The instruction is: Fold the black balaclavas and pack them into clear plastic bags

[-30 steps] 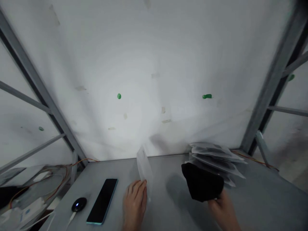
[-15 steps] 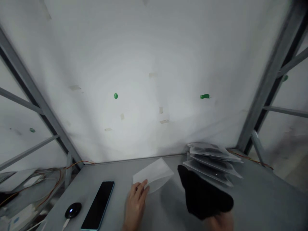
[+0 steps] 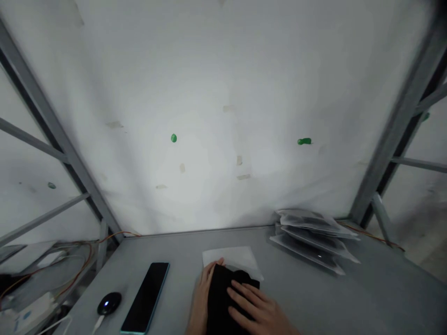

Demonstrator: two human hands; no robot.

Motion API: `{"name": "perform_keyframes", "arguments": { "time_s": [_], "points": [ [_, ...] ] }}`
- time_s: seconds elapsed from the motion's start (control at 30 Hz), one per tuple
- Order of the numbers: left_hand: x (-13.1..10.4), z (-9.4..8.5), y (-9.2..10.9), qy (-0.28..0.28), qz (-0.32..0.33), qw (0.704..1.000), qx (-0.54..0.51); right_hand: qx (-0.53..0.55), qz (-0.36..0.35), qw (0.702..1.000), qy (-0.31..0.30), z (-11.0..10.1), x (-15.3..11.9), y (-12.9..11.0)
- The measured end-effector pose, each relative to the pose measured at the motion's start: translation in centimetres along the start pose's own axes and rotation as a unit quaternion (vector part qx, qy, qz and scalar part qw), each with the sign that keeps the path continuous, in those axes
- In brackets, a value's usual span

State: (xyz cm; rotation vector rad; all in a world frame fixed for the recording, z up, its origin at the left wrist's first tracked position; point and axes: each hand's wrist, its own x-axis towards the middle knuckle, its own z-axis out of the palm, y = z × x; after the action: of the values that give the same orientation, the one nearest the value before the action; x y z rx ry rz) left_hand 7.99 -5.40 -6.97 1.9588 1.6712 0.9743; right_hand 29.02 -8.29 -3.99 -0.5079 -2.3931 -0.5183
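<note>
A black folded cloth item (image 3: 223,298) is in front of me, running off the bottom edge of the view. Its far end overlaps a translucent white plastic bag (image 3: 232,255) on the table; whether it is inside the bag's mouth I cannot tell. At the left side of the cloth is my left hand (image 3: 201,295), its fingers closed at the bag's near edge, partly hidden by the cloth. Across the top of the cloth my right hand (image 3: 260,309) lies with its fingers spread; its thumb is hidden.
Several filled translucent bags (image 3: 314,237) are stacked at the back right of the grey table (image 3: 349,298). To the left lie a phone (image 3: 145,298) and a round black device (image 3: 109,304) with a white cable. A white wall (image 3: 209,93) and metal frame posts (image 3: 380,139) bound the table.
My right hand has brought the black cloth leftward from the right onto the near part of the bag, against my left hand. The bag now lies flatter. The view has shifted slightly.
</note>
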Motion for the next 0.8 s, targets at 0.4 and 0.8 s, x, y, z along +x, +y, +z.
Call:
{"name": "perform_keyframes", "arguments": {
  "time_s": [0.4, 0.8],
  "points": [
    [-0.4, 0.0, -1.4, -0.028, 0.161, 0.967, 0.194, 0.098, 0.262, 0.931, -0.234, 4.3, -0.5, 0.3],
    [-0.7, 0.5, -1.3, -0.042, 0.192, 0.961, 0.192, 0.110, 0.280, 0.932, -0.204, 5.1, 1.2, 1.3]
  ]
}}
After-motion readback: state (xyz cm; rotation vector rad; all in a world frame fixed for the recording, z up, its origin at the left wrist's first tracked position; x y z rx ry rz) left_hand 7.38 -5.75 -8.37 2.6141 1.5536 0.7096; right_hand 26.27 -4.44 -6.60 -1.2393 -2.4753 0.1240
